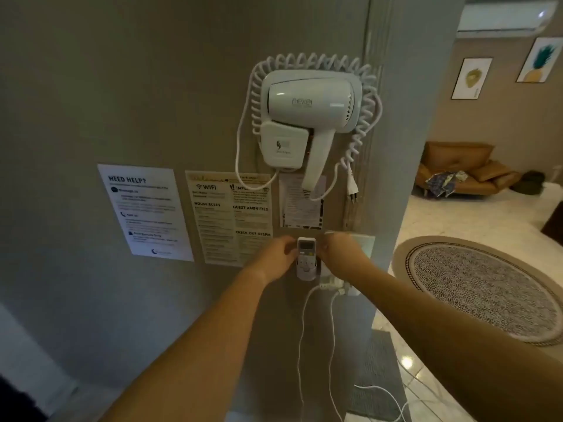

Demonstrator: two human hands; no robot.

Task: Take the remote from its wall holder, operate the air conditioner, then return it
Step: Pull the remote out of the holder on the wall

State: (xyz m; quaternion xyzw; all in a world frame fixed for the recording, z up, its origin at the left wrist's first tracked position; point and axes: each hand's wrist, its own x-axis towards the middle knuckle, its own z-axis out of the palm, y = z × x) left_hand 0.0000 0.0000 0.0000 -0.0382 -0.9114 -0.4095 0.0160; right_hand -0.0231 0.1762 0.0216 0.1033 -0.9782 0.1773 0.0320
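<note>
The white remote (306,254) stands upright in its wall holder (307,273), the lower half sunk in the holder's cup and the grey display end sticking up above it. The left hand (275,258) is at the remote's left edge with its fingers curled against it, and the right hand (339,251) is at the right edge in the same way; the picture is too soft to tell whether either grip is really clenched on the remote or only touching it. Both forearms reach in from the bottom of the view.

Just below the holder and to its right, white plugs (338,286) sit in a wall socket, and two thin white cables (304,345) hang from them toward the floor. Behind the right hand is a pale switch plate (364,243). Above the remote a small printed sheet is stuck to the wall, and to its left hang a house-rules notice (230,217) and a "NEED HELP?" notice (144,211). Higher up, a white wall-mounted hair dryer (310,117) rests in its bracket, ringed by its coiled cord.

Past the wall's corner on the right lie a round patterned rug (484,287) and, farther off, a tan sofa (460,169). The air conditioner (505,16) is mounted high on the far wall, above two framed prints.
</note>
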